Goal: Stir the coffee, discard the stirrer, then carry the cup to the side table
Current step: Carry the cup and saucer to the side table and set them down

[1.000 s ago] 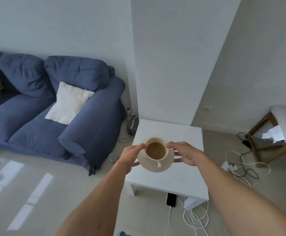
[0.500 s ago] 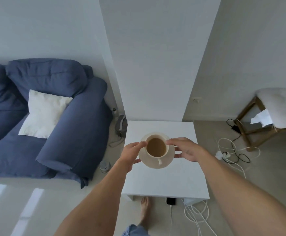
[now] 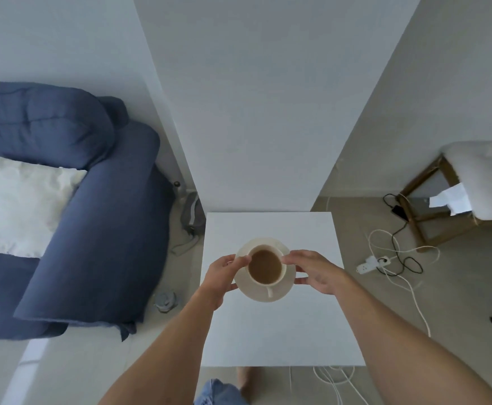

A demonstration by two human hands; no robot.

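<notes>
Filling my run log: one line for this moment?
phase: carry | left hand, right hand: gripping saucer | cup: upright | over side table

Bare forearms, blue denim knee (image 3: 220, 393), bare foot (image 3: 243, 378)

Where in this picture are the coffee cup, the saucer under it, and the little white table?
coffee cup (image 3: 280, 260): head view, on its right rim.
saucer (image 3: 255, 292): head view, on the bare lower-left part of its rim.
white table (image 3: 282, 337): head view, on the bare top nearest the person.

cup (image 3: 266, 266) cream; coffee (image 3: 265, 266) tan | side table (image 3: 271, 331) white | sofa (image 3: 92, 244) navy
</notes>
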